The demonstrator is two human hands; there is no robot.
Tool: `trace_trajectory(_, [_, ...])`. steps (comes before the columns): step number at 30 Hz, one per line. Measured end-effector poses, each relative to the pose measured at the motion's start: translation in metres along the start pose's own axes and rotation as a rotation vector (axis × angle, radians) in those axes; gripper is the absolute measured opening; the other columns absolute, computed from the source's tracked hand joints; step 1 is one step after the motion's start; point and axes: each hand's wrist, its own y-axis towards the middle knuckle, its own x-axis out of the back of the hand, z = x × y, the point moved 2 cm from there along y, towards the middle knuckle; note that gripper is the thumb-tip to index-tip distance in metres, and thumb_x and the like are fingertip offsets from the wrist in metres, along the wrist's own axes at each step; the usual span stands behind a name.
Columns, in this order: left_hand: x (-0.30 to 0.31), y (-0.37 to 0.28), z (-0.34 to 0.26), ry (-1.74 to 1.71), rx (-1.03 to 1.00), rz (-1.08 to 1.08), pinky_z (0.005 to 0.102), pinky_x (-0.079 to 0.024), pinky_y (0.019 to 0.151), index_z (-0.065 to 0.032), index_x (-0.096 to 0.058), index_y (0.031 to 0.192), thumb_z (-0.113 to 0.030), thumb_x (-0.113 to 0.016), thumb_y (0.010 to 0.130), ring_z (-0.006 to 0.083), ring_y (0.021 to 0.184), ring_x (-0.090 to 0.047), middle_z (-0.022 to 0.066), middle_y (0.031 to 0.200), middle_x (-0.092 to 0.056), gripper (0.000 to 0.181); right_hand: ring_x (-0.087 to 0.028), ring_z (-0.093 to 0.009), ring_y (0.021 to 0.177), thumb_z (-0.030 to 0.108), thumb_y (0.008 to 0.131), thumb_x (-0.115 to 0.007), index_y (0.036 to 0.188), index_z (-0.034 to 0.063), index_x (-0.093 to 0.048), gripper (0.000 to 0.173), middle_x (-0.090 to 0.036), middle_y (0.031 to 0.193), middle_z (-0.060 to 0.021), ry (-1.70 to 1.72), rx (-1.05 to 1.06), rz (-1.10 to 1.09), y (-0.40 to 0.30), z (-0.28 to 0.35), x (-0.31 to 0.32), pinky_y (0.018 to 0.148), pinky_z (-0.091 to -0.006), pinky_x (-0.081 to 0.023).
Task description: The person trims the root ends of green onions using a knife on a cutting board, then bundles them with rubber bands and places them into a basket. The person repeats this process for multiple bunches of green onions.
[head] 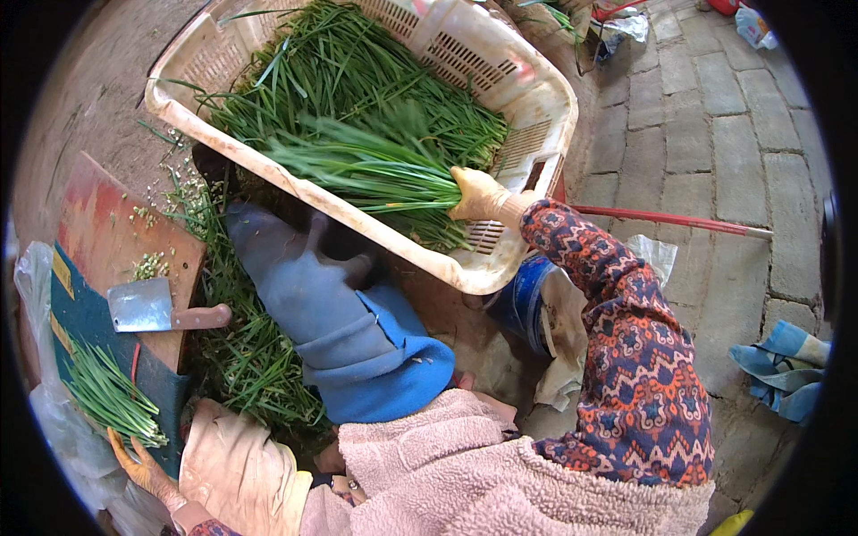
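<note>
My right hand [481, 194], in a thin pale glove, grips a bunch of long green chives [375, 175] at the stem end, inside a dirty white plastic crate [301, 191]. The leaf ends are blurred and point left over more chives [348, 74] heaped in the crate. At the lower left, my left hand [144, 469] has its fingers apart beside the cut ends of a smaller bunch of chives [114, 395]. That bunch lies on a dark green cloth or mat [161, 402]. A cleaver [144, 306] with a wooden handle rests on the wooden board [120, 214] above it.
Loose leaves and trimmings [255, 362] cover the ground between the board and my blue-covered leg [295, 268]. A blue bucket [523, 301] stands under the crate's right end. A red pole [670, 218] and a blue cloth [784, 368] lie on the brick paving. Clear plastic sheeting [50, 415] lies far left.
</note>
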Motion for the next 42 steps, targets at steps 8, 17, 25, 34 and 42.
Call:
trace_trajectory(8, [-0.009, 0.005, -0.004, -0.052, -0.062, 0.018, 0.0326, -0.029, 0.107, -0.0047, -0.045, 0.137, -0.017, -0.056, 0.094, 0.0222, 0.126, -0.042, 0.0128, 0.137, -0.046, 0.047, -0.062, -0.039, 0.095, 0.031, 0.055, -0.086, 0.147, 0.0106, -0.017, 0.117, -0.063, 0.098, -0.0241, -0.080, -0.095, 0.132, 0.000, 0.011, 0.009, 0.085, -0.0415, -0.050])
trace_trajectory(17, [0.003, -0.002, 0.009, -0.025, -0.097, -0.019, 0.0330, -0.032, 0.105, -0.0016, -0.050, 0.131, -0.014, -0.057, 0.093, 0.0212, 0.121, -0.046, 0.0105, 0.132, -0.051, 0.041, -0.064, -0.033, 0.095, 0.025, 0.055, -0.081, 0.128, 0.0046, -0.048, 0.082, -0.066, 0.101, -0.0206, 0.121, -0.096, -0.153, -0.026, -0.004, 0.109, 0.082, -0.0384, -0.051])
trace_trajectory(25, [-0.005, -0.011, -0.025, -0.168, -0.168, -0.007, 0.0314, -0.031, 0.105, -0.0014, -0.054, 0.128, -0.015, -0.058, 0.093, 0.0191, 0.120, -0.047, 0.0081, 0.130, -0.054, 0.038, -0.057, -0.018, 0.075, 0.012, 0.064, -0.078, 0.107, 0.0043, -0.061, 0.046, -0.063, 0.087, -0.0044, 1.056, -0.328, -0.082, -0.061, -0.037, 0.060, 0.064, -0.0343, -0.046])
trace_trajectory(34, [-0.119, -0.095, -0.266, -0.729, -0.193, 0.485, 0.0285, -0.046, 0.090, -0.0005, -0.064, 0.111, -0.006, -0.061, 0.089, 0.0155, 0.097, -0.061, 0.0064, 0.106, -0.066, 0.023, -0.065, -0.017, 0.080, 0.007, 0.074, -0.068, 0.109, -0.0005, -0.060, 0.037, -0.066, 0.096, -0.0083, 1.676, 0.106, -0.015, -0.130, 0.019, 0.092, 0.067, -0.0319, -0.057])
trace_trajectory(42, [-0.116, -0.123, -0.344, -1.261, 0.131, 0.815, 0.0284, -0.042, 0.093, 0.0009, -0.043, 0.136, -0.029, -0.073, 0.083, 0.0202, 0.114, -0.055, 0.0143, 0.124, -0.058, 0.068, -0.063, -0.015, 0.075, 0.003, 0.067, -0.071, 0.116, 0.0015, -0.057, 0.052, -0.065, 0.096, -0.0074, 1.578, 0.387, -0.053, -0.146, 0.187, 0.085, 0.066, -0.0299, -0.054])
